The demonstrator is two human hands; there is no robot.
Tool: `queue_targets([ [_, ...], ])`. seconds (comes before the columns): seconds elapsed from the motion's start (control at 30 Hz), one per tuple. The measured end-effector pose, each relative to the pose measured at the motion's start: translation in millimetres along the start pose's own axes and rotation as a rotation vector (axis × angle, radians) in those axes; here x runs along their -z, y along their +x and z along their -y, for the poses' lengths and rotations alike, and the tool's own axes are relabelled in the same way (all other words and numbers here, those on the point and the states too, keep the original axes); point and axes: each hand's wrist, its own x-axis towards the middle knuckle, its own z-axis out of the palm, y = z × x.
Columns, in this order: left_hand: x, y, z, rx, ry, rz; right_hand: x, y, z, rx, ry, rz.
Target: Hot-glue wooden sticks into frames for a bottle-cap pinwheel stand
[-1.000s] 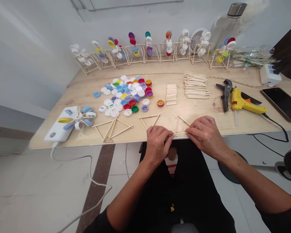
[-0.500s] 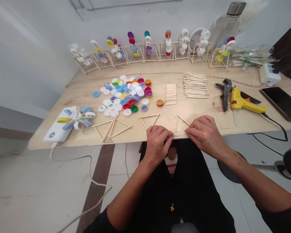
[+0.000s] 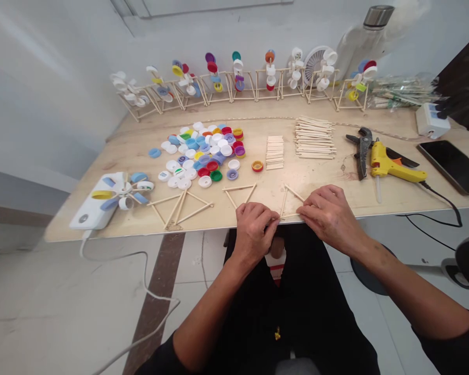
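Note:
At the table's front edge, my left hand [image 3: 254, 229] pinches the left corner of a triangle of thin wooden sticks [image 3: 284, 201]. Fingers of my right hand [image 3: 328, 213] close on the same triangle's right corner. Its top corner points away from me. Just left of it lies a second stick triangle [image 3: 240, 187], partly hidden by my left hand. Farther left, two more joined triangles [image 3: 195, 213] lie flat. Beyond my hands are a short stack of sticks [image 3: 275, 152] and a larger stack of longer sticks [image 3: 315, 138].
Colored bottle caps [image 3: 203, 151] are heaped left of center. A cap wheel [image 3: 124, 190] rests on a white power bank [image 3: 97, 208]. Pliers [image 3: 362, 151], a yellow glue gun [image 3: 394, 166] and a phone [image 3: 455, 165] lie right. Stick frames with cap wheels [image 3: 238, 78] line the back.

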Motion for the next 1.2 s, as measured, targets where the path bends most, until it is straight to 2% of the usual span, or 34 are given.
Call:
queue_targets([
  [0.37, -0.4, -0.5, 0.3, 0.008, 0.005, 0.01, 2.6, -2.2, -2.2, -0.023, 0.027, 0.005],
  [0.57, 0.2, 0.8, -0.6, 0.007, -0.016, 0.012, 11.7, -17.0, -24.3, -0.101, 0.055, -0.098],
  [0.7, 0.4, 1.0, -0.1, 0.005, -0.01, 0.014, 13.2, -30.6, -34.0, -0.148, 0.049, -0.083],
  [0.87, -0.6, 0.4, 0.5, -0.004, -0.01, 0.006, 9.1, -37.9, -31.6, -0.169, 0.064, -0.069],
  [1.2, 0.1, 0.7, -0.2, -0.012, -0.014, -0.004, 3.5, -35.5, -21.3, -0.181, 0.015, -0.077],
])
